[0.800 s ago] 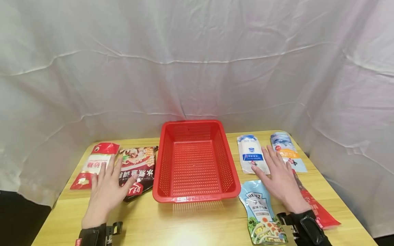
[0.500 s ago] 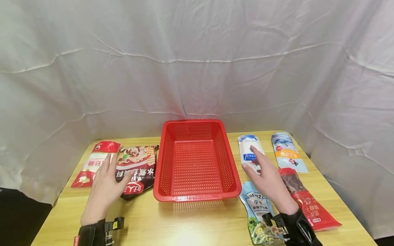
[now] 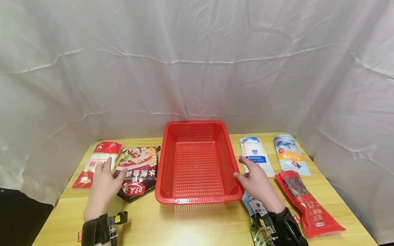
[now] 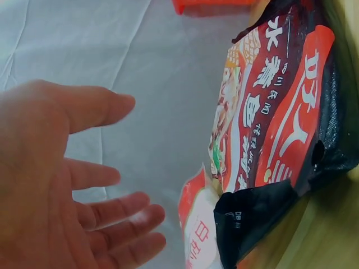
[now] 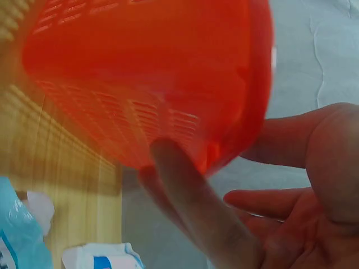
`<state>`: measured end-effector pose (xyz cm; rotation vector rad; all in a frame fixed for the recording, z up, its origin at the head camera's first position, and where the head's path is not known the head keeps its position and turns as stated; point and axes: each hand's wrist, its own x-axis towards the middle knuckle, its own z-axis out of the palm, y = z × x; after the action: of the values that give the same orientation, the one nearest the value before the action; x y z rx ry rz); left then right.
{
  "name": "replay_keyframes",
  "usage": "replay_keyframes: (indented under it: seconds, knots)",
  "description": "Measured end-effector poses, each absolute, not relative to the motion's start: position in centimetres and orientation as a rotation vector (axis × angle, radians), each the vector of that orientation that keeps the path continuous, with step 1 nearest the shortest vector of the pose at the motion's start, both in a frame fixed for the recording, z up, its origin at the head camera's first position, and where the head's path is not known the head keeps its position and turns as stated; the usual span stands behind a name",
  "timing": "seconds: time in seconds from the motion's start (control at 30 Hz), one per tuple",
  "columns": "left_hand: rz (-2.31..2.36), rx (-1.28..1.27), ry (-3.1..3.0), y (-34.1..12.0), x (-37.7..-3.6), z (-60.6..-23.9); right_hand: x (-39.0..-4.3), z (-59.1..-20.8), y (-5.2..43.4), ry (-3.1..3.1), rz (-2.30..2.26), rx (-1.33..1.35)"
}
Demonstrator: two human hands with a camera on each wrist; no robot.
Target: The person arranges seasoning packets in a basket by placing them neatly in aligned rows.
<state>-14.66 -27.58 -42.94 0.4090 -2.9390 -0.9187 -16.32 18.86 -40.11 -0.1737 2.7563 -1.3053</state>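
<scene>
In the head view, my right hand (image 3: pixel 257 180) is at the right rim of a red plastic basket (image 3: pixel 197 201), near its front corner. Its thumb and fingers are extended; in the right wrist view they overlap the basket's side wall (image 5: pixel 140 112), and whether they touch it is unclear. My left hand (image 3: pixel 103 186) hovers with loosely spread fingers in front of a dark seasoning packet (image 3: pixel 138 176) and a red-and-white sugar bag (image 3: pixel 97 162). From the left wrist view, the hand (image 4: pixel 73 185) is apart from the seasoning packet (image 4: pixel 269 112).
Right of the basket lie a white-and-blue pouch (image 3: pixel 257 150), a blue-and-orange pouch (image 3: pixel 290 153) and a long red snack bag (image 3: pixel 311 205). A light-blue Heinz pouch (image 3: pixel 255 206) is partly under the right forearm. A pale curtain (image 3: pixel 197 85) hangs behind the wooden table (image 3: pixel 184 229).
My right hand has moved left, from above the pouches to the basket's right rim. The left hand has stayed nearly in place, its fingers drawn in slightly.
</scene>
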Motion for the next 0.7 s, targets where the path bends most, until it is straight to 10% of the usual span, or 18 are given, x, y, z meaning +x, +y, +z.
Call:
replay_keyframes:
  seconds: [0.7]
  knots:
    - [-0.932,0.616,-3.056,-27.1,-15.5,-44.9,-16.7,-39.7,18.2,2.757,-1.194,-0.168]
